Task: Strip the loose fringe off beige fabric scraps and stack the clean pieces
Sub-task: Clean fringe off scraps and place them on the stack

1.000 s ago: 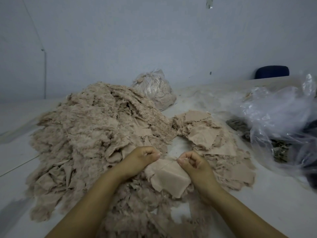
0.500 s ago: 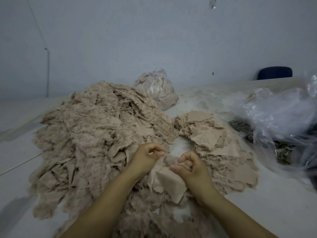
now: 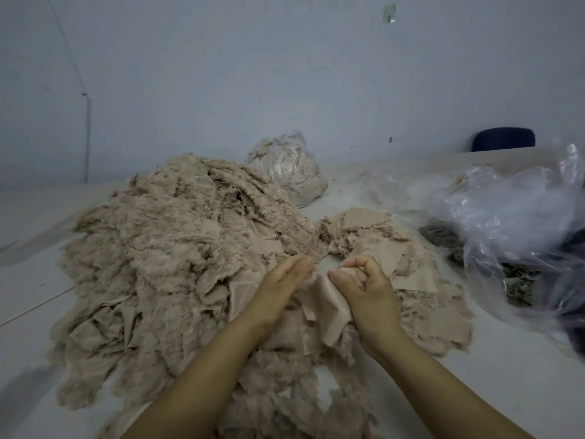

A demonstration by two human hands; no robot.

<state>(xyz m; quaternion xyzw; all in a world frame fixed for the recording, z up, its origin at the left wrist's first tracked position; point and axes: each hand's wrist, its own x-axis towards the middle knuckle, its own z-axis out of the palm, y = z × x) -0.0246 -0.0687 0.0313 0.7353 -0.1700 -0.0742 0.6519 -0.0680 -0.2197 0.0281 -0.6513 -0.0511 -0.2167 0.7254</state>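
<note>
while the right hand (image 3: 364, 286) pinches a smooth beige fabric scrap (image 3: 327, 308) near the desk's front edge, the left hand (image 3: 281, 280), fingers loosely extended (nothing visibly gripped), should tug fringe outward in short pulls.

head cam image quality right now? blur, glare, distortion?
Head view: dim, flat, bluish light with soft shadows; left hand smeared by motion blur at the fingers, right hand and the beige scrap sharper; specular glare on the clear plastic bag; wide-angle bowing and softness toward the edges.
</note>
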